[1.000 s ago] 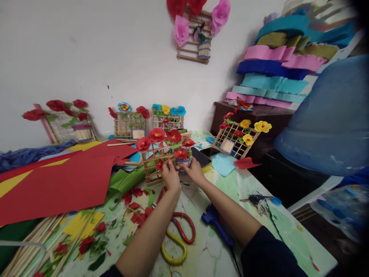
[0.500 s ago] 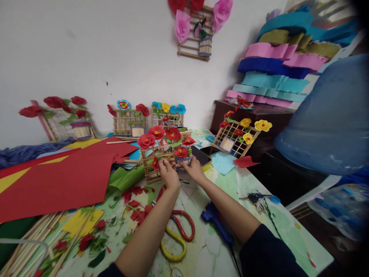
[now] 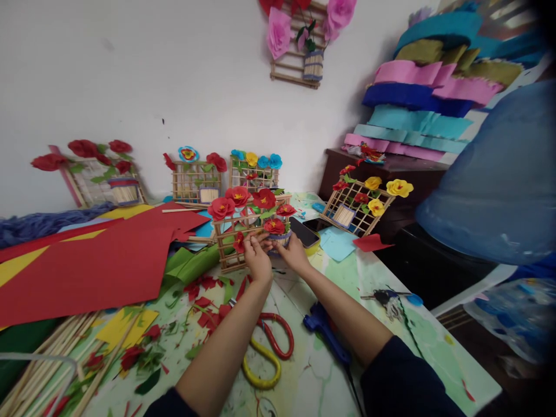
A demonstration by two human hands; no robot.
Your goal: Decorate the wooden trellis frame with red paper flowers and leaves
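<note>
A wooden lattice frame [image 3: 226,246] with red paper flowers stands near the middle of the table, a little tilted. A small stick basket [image 3: 280,240] with blue-purple trim is on its lower right part. Around the left side of this basket my left hand [image 3: 259,260] has curled fingers, close to a low red flower [image 3: 239,242]. My right hand [image 3: 296,256] grips the basket's right side, thumb in front and the other fingers partly hidden. Another red paper flower [image 3: 274,226] sits just above the basket's rim.
Scissors [image 3: 264,379] with red and yellow handles and a blue glue gun [image 3: 324,330] lie under my forearms. Red paper sheets [image 3: 99,272], sticks [image 3: 47,359] and scraps cover the left. A phone [image 3: 304,233] lies behind my right hand; more flower lattices [image 3: 360,202] stand behind.
The lattice frame and both hands have shifted very slightly to the right in view, as the camera has tilted a little. My left fingers sit closer to the basket.
</note>
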